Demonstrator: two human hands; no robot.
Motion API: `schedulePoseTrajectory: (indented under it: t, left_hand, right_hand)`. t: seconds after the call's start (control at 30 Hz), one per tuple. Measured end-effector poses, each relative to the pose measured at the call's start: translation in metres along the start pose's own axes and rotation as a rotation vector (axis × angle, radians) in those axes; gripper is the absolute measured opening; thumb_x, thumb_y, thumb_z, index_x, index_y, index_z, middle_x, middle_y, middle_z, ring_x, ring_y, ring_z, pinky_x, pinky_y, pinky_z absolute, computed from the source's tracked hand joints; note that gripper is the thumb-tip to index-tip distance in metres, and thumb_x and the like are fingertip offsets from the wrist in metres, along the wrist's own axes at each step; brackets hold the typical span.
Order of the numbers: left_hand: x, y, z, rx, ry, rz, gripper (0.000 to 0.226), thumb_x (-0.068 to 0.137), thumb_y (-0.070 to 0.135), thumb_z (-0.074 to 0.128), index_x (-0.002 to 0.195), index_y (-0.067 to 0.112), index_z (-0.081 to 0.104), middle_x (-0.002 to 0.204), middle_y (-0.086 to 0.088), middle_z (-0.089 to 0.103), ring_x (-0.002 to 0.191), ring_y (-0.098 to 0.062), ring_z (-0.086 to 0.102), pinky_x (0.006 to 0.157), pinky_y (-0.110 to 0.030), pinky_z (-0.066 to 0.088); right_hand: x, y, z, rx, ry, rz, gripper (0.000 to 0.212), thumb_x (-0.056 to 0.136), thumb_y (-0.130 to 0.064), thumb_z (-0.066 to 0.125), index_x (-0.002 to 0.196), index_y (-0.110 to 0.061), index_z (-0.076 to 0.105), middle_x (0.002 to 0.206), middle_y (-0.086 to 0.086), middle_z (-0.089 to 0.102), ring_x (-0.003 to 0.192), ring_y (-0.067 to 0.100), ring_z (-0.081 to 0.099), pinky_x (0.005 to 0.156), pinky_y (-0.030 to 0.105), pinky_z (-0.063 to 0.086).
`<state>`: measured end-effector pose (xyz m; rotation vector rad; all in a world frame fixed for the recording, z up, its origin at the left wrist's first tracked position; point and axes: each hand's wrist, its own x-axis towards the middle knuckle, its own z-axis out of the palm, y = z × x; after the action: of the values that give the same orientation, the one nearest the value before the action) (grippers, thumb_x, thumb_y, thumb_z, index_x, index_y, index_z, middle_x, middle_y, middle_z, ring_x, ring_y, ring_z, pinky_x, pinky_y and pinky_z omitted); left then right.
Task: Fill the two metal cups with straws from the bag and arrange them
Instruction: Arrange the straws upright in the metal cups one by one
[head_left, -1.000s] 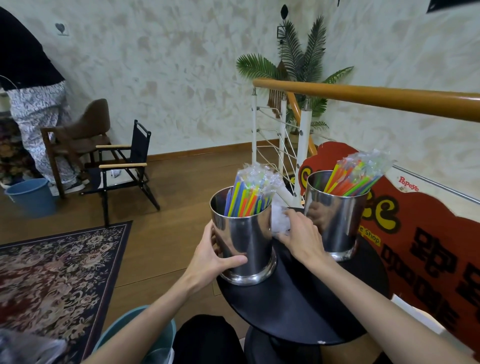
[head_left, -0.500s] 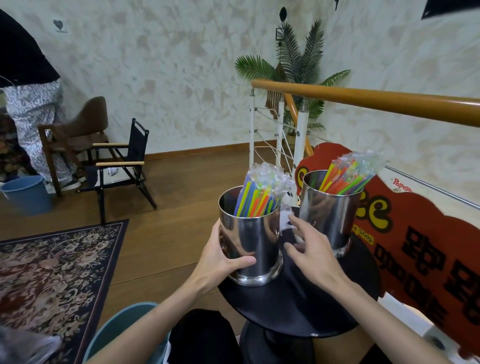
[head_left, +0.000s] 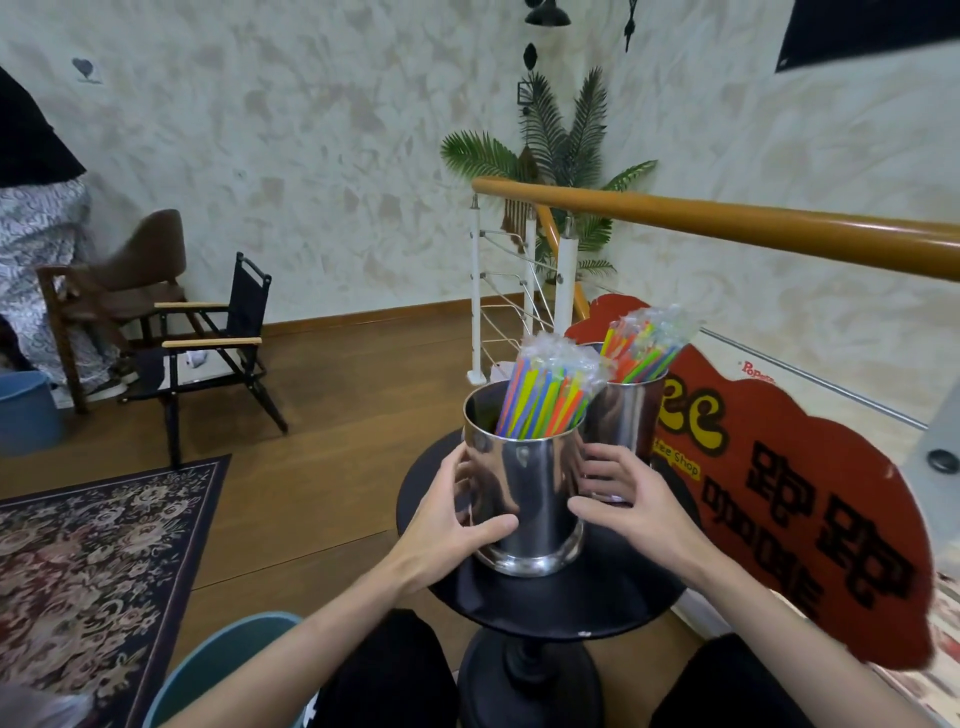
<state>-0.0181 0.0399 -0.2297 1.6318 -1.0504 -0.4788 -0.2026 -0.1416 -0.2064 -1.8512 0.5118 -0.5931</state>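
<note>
Both cups are already holding straws, so the arranging step is in hand. At centre frame the left hand (head_left: 447, 525) and right hand (head_left: 626, 501) are wrapping the near metal cup (head_left: 524, 493) from either side, each grip curled around its wall, thumbs in front. It is standing on the round black tabletop (head_left: 561, 597), its wrapped coloured straws (head_left: 545, 395) leaning right. The far metal cup (head_left: 631, 415) is sitting just behind, to the right, with its own straw bundle (head_left: 644, 343). The next move probably calls for sliding the near cup steadily, keeping it upright. On the red sign (head_left: 779, 493) at right, "Popeye" and "ee Shop" are readable; the large black characters are not legible to me.
</note>
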Motion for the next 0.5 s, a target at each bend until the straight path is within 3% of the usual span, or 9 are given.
schedulePoseTrajectory:
  t: [0.13, 0.27, 0.43, 0.5]
  left_hand:
    - [-0.001, 0.007, 0.007, 0.045, -0.011, 0.020, 0.073, 0.084, 0.031, 0.082, 0.130, 0.057, 0.032, 0.132, 0.028, 0.048, 0.122, 0.017, 0.047, 0.094, -0.022, 0.053]
    - [0.000, 0.012, 0.010, 0.044, -0.002, 0.052, 0.068, 0.084, 0.030, 0.082, 0.129, 0.051, 0.036, 0.128, 0.018, 0.052, 0.116, 0.014, 0.051, 0.089, -0.024, 0.054]
    - [0.001, 0.020, -0.002, 0.117, -0.053, 0.059, 0.053, 0.084, 0.056, 0.070, 0.129, 0.045, 0.045, 0.120, 0.012, 0.060, 0.106, 0.000, 0.062, 0.089, -0.029, 0.054]
    - [0.006, 0.029, -0.009, 0.138, 0.018, 0.086, 0.050, 0.083, 0.067, 0.057, 0.124, 0.038, 0.054, 0.117, 0.013, 0.064, 0.103, 0.000, 0.063, 0.088, -0.028, 0.051]
  right_hand:
    - [-0.009, 0.000, -0.012, 0.000, 0.028, -0.001, 0.058, 0.076, -0.026, 0.088, 0.124, -0.038, 0.057, 0.120, -0.009, 0.066, 0.108, 0.005, 0.068, 0.093, 0.032, 0.056]
    - [-0.013, -0.001, -0.020, -0.007, 0.029, 0.011, 0.054, 0.082, -0.014, 0.084, 0.124, -0.034, 0.057, 0.121, -0.005, 0.065, 0.107, 0.003, 0.067, 0.083, 0.023, 0.056]
    - [-0.018, -0.007, -0.028, -0.041, -0.008, 0.032, 0.056, 0.085, -0.013, 0.081, 0.127, -0.038, 0.054, 0.128, -0.007, 0.062, 0.107, -0.005, 0.066, 0.080, 0.016, 0.054]
    - [-0.020, -0.013, -0.031, -0.079, -0.004, 0.038, 0.065, 0.085, -0.020, 0.082, 0.139, -0.037, 0.049, 0.132, -0.010, 0.059, 0.113, -0.002, 0.064, 0.083, 0.019, 0.054]
